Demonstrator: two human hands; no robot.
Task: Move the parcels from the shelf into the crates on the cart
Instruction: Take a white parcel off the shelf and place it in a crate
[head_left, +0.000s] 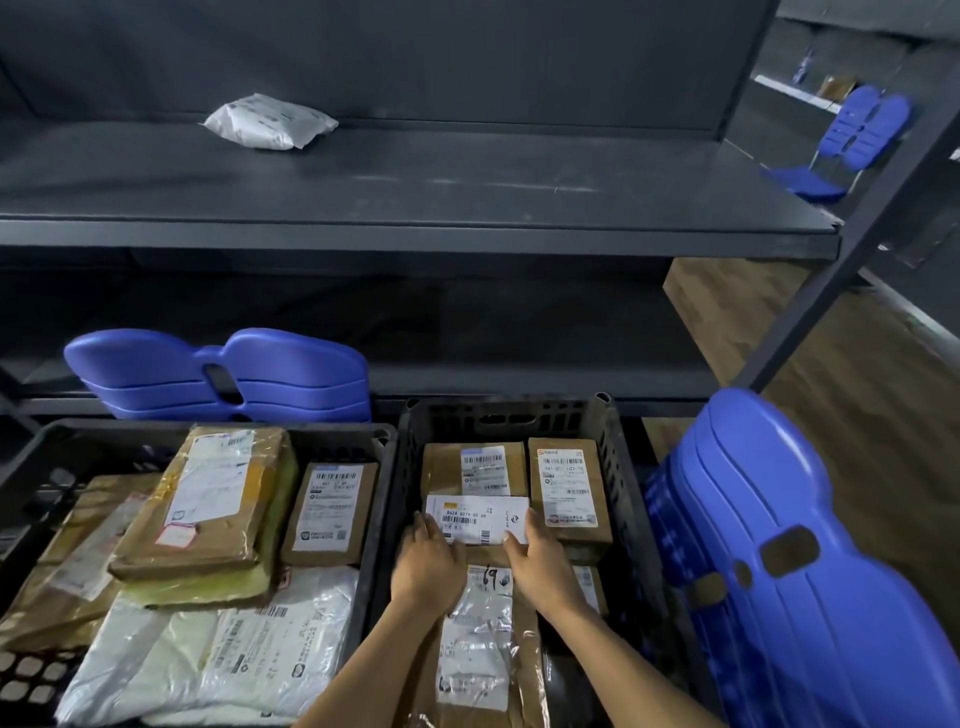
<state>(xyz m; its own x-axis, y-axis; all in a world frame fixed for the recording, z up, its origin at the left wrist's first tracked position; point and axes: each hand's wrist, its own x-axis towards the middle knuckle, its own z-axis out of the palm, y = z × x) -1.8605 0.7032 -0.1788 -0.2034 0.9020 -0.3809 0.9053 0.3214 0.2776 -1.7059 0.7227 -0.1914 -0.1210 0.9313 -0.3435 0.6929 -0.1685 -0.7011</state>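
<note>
Left hand (428, 558) and right hand (540, 556) grasp one labelled parcel (478, 517) in the right crate (621, 467) of two.

My left hand (428, 558) and right hand (540, 556) grip the small labelled box (478, 519) inside the right crate (621, 467), hemmed in by the brown boxes (569, 493) and the crate walls. The crate's top is open towards the shelf (467, 182), where the white parcel (270, 120) lies at the back left with bare board around it. The left crate (382, 441) is heaped above its rim. One blue chair back (218, 374) stands behind it, another (779, 571) close at my right.
</note>
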